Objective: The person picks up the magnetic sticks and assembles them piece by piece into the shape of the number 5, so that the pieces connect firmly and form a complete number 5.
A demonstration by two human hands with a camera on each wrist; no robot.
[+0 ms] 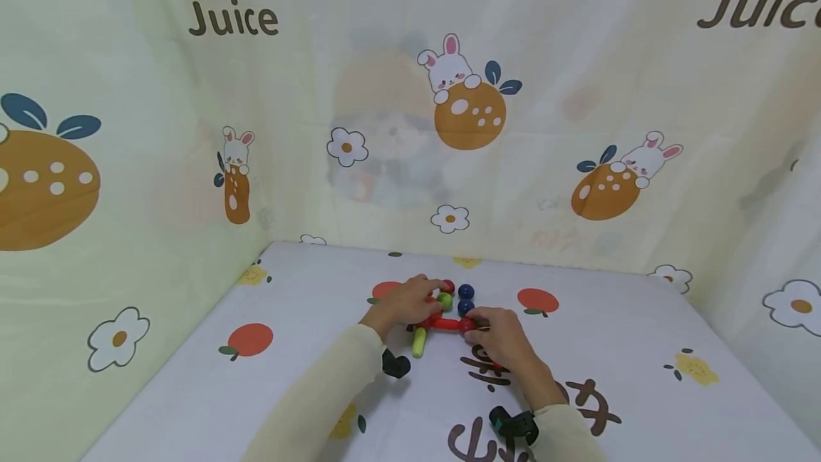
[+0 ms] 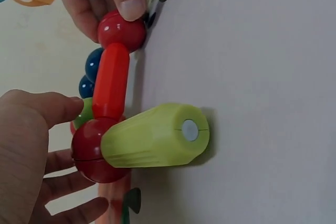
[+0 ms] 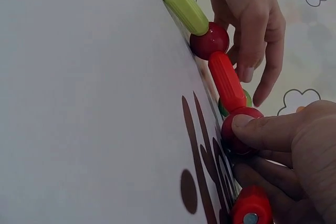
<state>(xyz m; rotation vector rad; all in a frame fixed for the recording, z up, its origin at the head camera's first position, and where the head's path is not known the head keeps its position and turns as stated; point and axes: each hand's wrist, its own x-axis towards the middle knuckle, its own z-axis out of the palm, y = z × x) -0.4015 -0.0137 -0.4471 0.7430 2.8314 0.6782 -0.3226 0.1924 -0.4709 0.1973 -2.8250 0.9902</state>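
Note:
A red rod lies on the table between two dark red balls. My right hand pinches the ball at its right end between thumb and fingers. From the left-end ball a yellow-green rod with a round metal disc in its end sticks out toward me. My left hand reaches over that corner with loosely spread fingers, its thumb tip beside a green ball. Beyond the red rod stand two blue balls and another red ball.
Another red rod lies below my right hand, partly covered by it. The white tabletop carries printed fruit and lettering. Hanging printed cloth closes off the back and sides.

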